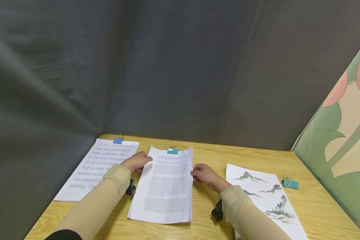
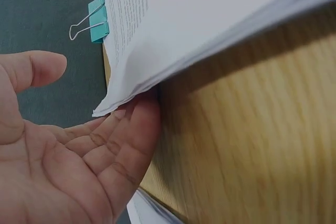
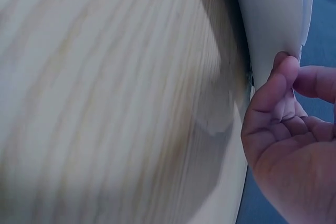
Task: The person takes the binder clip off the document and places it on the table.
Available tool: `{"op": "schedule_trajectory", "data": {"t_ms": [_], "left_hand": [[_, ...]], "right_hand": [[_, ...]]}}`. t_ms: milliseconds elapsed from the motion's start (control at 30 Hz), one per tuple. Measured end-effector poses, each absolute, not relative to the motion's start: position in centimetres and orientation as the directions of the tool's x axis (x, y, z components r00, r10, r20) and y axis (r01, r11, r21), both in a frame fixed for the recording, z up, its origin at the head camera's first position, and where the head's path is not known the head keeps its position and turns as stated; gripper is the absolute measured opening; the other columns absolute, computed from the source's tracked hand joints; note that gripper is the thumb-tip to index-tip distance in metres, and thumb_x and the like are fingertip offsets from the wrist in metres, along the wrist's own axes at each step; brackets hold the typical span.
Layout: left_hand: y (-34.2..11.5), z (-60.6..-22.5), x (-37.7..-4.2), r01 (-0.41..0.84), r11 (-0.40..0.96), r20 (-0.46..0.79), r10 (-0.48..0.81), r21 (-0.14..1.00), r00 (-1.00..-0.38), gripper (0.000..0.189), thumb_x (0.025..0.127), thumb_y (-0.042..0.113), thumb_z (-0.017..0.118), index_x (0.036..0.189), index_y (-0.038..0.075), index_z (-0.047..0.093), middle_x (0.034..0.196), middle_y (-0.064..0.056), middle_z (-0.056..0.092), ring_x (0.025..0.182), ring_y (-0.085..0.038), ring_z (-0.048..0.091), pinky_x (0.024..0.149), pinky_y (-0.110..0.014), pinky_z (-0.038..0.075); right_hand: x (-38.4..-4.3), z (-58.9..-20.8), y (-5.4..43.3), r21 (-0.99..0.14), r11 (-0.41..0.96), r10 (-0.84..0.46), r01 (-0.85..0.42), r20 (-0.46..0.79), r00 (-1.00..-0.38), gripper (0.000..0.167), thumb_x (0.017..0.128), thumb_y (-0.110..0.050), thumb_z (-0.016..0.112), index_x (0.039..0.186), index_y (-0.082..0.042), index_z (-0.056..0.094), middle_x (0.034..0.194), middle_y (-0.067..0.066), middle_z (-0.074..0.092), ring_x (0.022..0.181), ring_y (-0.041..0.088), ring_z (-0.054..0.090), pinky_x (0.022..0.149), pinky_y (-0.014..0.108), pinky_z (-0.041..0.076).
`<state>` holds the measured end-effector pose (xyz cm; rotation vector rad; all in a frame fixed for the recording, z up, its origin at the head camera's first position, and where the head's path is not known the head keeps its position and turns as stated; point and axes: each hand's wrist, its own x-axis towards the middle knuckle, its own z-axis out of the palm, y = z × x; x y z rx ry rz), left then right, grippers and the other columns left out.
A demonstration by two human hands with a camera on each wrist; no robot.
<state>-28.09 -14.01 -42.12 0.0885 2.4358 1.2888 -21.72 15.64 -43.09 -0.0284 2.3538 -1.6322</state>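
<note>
I see wood table (image 1: 321, 206), dark curtain (image 1: 183, 73) behind; left hand (image 1: 138, 161) thumb clear, fingers under middle papers (image 1: 168, 186), right hand (image 1: 206, 175) pinching their edge

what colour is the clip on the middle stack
Teal clip, clearest in the left wrist view.

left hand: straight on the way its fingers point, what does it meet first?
The middle paper stack. The left hand has its fingers under the stack's raised edge, seemingly against its underside; how much room lies farther beneath is hidden.
</note>
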Motion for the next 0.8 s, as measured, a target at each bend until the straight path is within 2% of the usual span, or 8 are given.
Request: {"op": "schedule_trajectory", "data": {"t_ms": [200,333,500,800], "left_hand": [[-13.3,-42.8,-29.1,-0.124,0.568,-0.293,0.216,0.814,-0.932,0.036,0.102,0.020,0.053,0.122,-0.009,0.053,0.097,-0.015,0.054,0.071,-0.020,0.051,0.061,-0.029,0.049],[-12.5,-43.2,-29.4,-0.120,0.545,-0.274,0.210,0.830,-0.939,0.036,0.101,0.019,0.053,0.123,-0.010,0.053,0.098,-0.015,0.052,0.075,-0.021,0.050,0.064,-0.031,0.050],[-11.4,-43.8,-29.7,-0.117,0.531,-0.258,0.200,0.840,-0.945,0.035,0.101,0.016,0.054,0.123,-0.010,0.054,0.108,-0.017,0.056,0.084,-0.024,0.053,0.069,-0.033,0.051],[-9.5,-44.0,-30.2,-0.084,0.524,-0.212,0.189,0.848,-0.959,0.015,0.100,0.015,0.054,0.093,0.001,0.055,0.087,-0.009,0.049,0.081,-0.022,0.051,0.067,-0.031,0.049]], "right_hand": [[-21.4,-43.0,16.3,-0.916,0.373,-0.156,0.145,-0.216,-0.964,0.010,0.100,0.000,0.054,0.094,0.006,0.060,0.075,0.007,0.056,0.068,0.016,0.052,0.063,0.027,0.046],[-21.1,-42.8,16.8,-0.913,0.380,-0.138,0.149,-0.215,-0.967,0.010,0.100,0.000,0.054,0.095,0.006,0.060,0.077,0.007,0.057,0.069,0.016,0.053,0.065,0.027,0.047],[-20.8,-42.7,17.7,-0.908,0.390,-0.116,0.152,-0.212,-0.970,0.009,0.100,0.000,0.055,0.095,0.007,0.059,0.077,0.007,0.056,0.069,0.017,0.053,0.065,0.028,0.048],[-20.5,-42.8,19.3,-0.908,0.395,-0.106,0.140,-0.197,-0.975,0.010,0.099,0.001,0.054,0.092,0.006,0.059,0.077,0.007,0.056,0.070,0.016,0.053,0.065,0.028,0.048]]}}
